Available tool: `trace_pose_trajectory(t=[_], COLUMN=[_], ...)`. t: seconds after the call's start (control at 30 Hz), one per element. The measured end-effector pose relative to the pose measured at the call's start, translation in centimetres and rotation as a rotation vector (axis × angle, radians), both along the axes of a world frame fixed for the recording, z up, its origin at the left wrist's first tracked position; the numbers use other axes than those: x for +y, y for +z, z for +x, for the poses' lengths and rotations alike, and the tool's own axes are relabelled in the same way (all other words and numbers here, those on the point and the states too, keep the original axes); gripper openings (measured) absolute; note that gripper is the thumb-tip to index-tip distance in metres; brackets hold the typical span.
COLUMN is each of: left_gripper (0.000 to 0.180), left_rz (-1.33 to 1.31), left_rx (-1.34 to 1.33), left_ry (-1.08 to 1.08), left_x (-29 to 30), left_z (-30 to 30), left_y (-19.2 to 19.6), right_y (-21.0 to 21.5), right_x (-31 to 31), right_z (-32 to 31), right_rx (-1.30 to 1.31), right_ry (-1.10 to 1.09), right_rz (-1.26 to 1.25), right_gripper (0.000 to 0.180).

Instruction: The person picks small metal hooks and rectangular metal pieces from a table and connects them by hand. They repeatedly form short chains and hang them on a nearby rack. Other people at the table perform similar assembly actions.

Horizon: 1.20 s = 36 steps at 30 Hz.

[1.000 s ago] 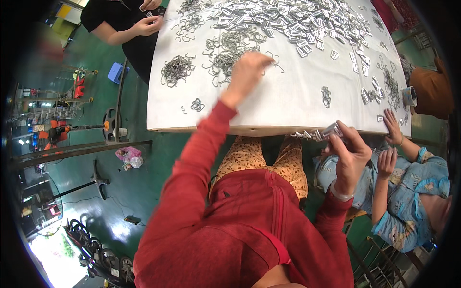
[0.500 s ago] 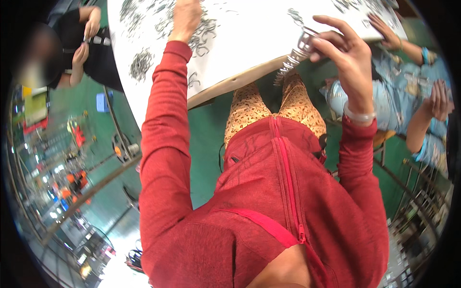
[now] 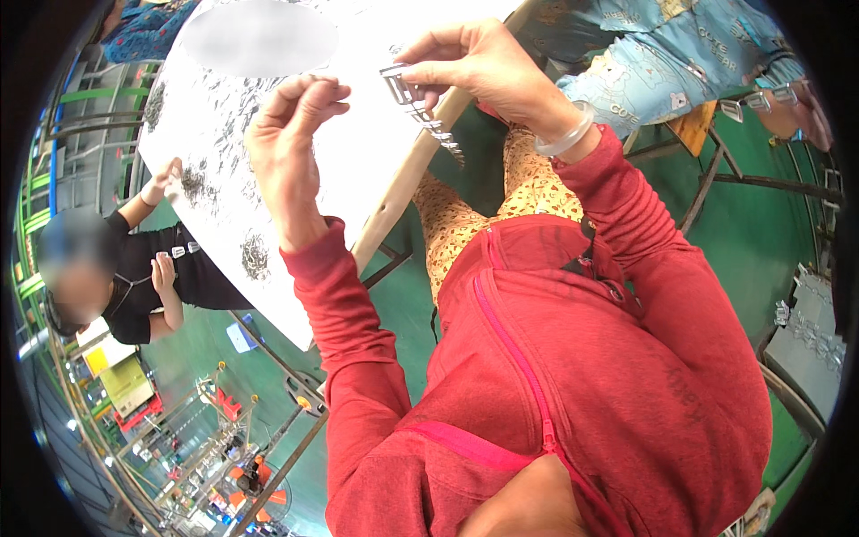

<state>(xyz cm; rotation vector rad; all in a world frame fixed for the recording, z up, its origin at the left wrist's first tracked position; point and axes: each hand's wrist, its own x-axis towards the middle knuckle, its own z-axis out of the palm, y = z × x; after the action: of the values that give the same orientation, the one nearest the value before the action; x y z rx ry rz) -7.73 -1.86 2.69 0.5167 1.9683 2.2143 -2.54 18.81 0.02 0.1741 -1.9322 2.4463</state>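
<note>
Head view: clip row pinched in the right hand, left hand closing in

Right hand (image 3: 483, 67) is holding a row of metal clips (image 3: 420, 107) in a narrow grip at its upper end. From that grip the row's long axis is running down and right, past the edge of the white surface (image 3: 358, 170). Left hand (image 3: 291, 143) is hovering just left of the grip, fingers (image 3: 313, 94) curled with a small gap, seemingly holding nothing, nearer the row's top end.

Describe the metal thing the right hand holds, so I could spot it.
Find the big white table; over its near wooden edge, the right hand pinches a stacked row of small silvery metal clips. Unlike the dark loose heaps on the table, it hangs as one neat chain.
</note>
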Motion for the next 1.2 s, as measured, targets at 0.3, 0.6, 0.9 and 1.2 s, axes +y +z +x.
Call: trace_pose_trajectory(t=[0.3,0.6,0.9,1.2], left_gripper=[0.015,0.007,0.025,0.024], left_rz=[-0.427,0.018,0.302,-0.364], left_rx=[0.394,0.366,0.458,0.070], left_ry=[-0.050,-0.272,-0.449,-0.990], left_x=[5.0,13.9,22.3,18.4], left_z=[2.1,2.2,10.0,0.2], left_y=[1.8,6.9,16.0,-0.8], right_y=[3.4,8.6,17.0,22.6], right_x=[1.4,6.8,11.4,17.8], right_z=[2.9,6.1,15.9,26.6], right_rx=[0.226,0.480,0.597,0.805], right_ry=[-0.190,-0.519,-0.940,-1.404], right_rz=[0.060,0.256,0.209,0.497], right_gripper=[0.019,0.017,0.017,0.013])
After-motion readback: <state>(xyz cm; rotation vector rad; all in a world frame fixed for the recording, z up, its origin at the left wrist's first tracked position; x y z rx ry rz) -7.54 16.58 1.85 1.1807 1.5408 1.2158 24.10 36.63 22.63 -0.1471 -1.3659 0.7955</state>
